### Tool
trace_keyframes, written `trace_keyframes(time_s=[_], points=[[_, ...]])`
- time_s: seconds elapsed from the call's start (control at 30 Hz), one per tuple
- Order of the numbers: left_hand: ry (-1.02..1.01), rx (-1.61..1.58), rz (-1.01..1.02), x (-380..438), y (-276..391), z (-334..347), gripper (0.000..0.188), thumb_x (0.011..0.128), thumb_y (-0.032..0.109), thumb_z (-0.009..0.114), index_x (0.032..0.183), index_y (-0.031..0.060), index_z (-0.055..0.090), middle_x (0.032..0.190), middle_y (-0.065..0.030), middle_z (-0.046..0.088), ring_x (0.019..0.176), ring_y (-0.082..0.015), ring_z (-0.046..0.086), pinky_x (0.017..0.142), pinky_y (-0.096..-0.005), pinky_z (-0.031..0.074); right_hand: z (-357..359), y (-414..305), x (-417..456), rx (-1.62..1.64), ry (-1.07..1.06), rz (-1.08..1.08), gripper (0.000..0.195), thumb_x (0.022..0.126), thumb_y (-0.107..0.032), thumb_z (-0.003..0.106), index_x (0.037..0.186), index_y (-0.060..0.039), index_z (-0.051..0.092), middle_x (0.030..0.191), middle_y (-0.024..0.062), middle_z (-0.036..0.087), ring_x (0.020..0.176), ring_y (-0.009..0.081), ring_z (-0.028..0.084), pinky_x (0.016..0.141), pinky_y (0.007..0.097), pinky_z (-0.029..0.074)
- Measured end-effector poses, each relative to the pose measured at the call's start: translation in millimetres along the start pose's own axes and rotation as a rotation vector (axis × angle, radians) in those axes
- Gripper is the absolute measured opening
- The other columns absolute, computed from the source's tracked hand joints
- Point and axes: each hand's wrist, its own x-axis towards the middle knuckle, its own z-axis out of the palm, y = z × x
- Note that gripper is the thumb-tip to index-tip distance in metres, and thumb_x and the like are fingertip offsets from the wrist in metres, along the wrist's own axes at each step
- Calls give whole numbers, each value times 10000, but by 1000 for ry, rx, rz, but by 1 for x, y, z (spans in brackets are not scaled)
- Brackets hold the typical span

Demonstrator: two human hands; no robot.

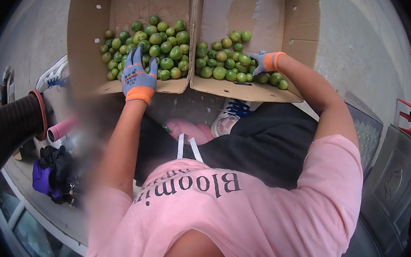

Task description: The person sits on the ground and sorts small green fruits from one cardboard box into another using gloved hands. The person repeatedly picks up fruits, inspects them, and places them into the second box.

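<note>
Two cardboard boxes stand side by side before me, each holding many small green citrus fruits. My left hand [140, 74], in a grey-blue glove with an orange cuff, lies over the green fruits [155, 38] in the left box [86, 28]. Its fingers are spread and touch the pile. In the right box [302, 27], my right hand [264, 62] wears a matching glove and reaches down at the right side of a smaller heap of green fruits [219, 72]. Its fingertips are partly hidden, so a grip on a fruit cannot be made out.
A pink bottle [60, 130] and a purple and black bundle [51, 174] lie at the left, near a dark ribbed cylinder [14, 122]. A pink soft item [187, 129] is between my legs. Grey panelled furniture [391, 186] and a red plastic stool [409, 117] stand at the right.
</note>
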Motion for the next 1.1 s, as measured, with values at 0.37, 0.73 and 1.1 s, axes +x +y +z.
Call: trace_keyframes(time_s=[0.37,0.73,1.1], points=[[-57,-40,-54,2,8,-7,535,858,311,614,1345,142,468,1358,-162,466,1242,-332,457,1023,-408,392,7,-2,12,128,29,88,814,689,-505,754,1326,-102,447,1216,161,566,1052,338,593,884,443,514],[-61,-15,-39,0,5,-3,543,867,384,590,1340,145,471,1360,-159,467,1209,-335,480,999,-416,407,-88,-23,-68,653,145,-112,582,757,-521,713,1100,-62,611,993,80,620,840,158,609,706,309,515],[83,-891,418,-7,86,-36,663,833,68,666,1407,19,340,1365,-146,445,1198,-213,494,974,-319,437,-129,-167,-126,760,185,-675,606,780,-555,687,1109,-53,607,973,67,626,750,158,620,716,285,524]])
